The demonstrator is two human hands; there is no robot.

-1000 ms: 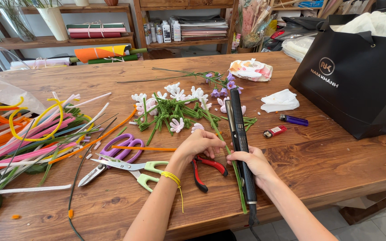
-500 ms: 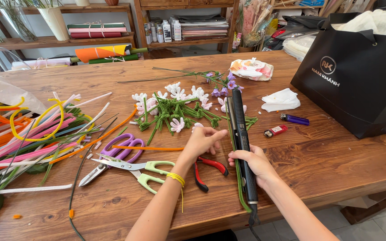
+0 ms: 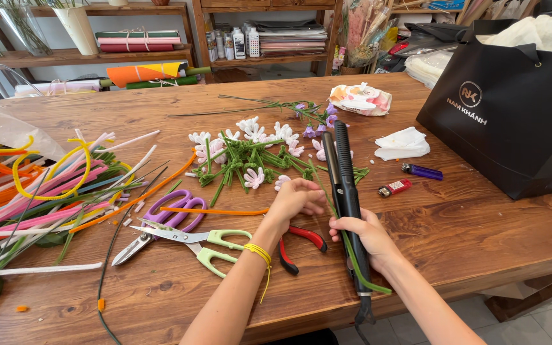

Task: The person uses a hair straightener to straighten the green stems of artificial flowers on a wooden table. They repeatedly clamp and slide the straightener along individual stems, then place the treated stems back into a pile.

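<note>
My right hand grips the black hair straightener lying on the table, fingers wrapped round it. Left hand pinches a green stem beside it, above red pliers.

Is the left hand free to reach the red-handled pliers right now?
Probably yes. The left hand holds only the thin green stem, and the red-handled pliers lie uncovered just below its wrist on the table.

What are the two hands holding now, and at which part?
The right hand grips the black hair straightener around its handle, with a green stem. The left hand pinches the same stem higher up, beside the straightener.
</note>
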